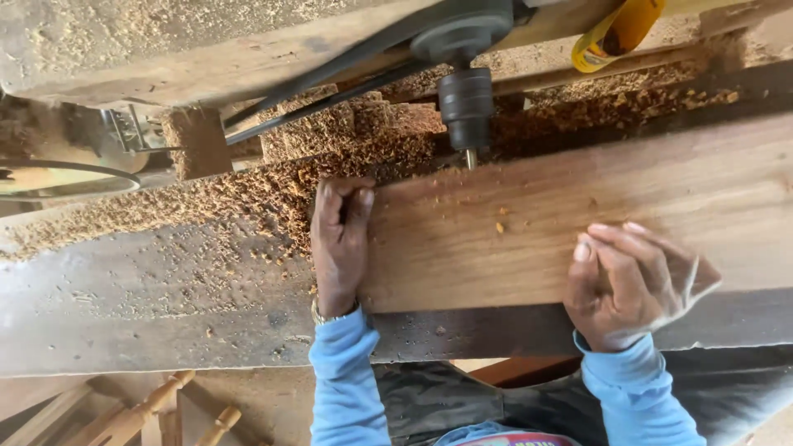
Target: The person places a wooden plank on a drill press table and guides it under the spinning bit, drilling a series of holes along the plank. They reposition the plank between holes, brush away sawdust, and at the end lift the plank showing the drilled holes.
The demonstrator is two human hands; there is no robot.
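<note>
A person in light-blue sleeves steadies a broad, reddish-brown wooden plank (529, 239) on a worn, dust-coated wooden workbench (149, 306). The left hand (339, 244) lies flat along the plank's left end, fingers stretched out and curling over its far corner, a metal watch band at the wrist. The right hand (632, 281) presses on the plank's near edge, fingers bent and bunched together, gripping nothing else. The plank lies across the bench in front of the person, its far edge just under a dark cylindrical drill chuck with a short metal bit (467, 111), the tip at or just above the wood. A black drive belt (330, 83) runs left from the machine's pulley. A heap of orange-brown sawdust and shavings (273, 190) lies banked behind the plank. Pale turned wooden spindles (149, 413) lie below the bench.
</note>
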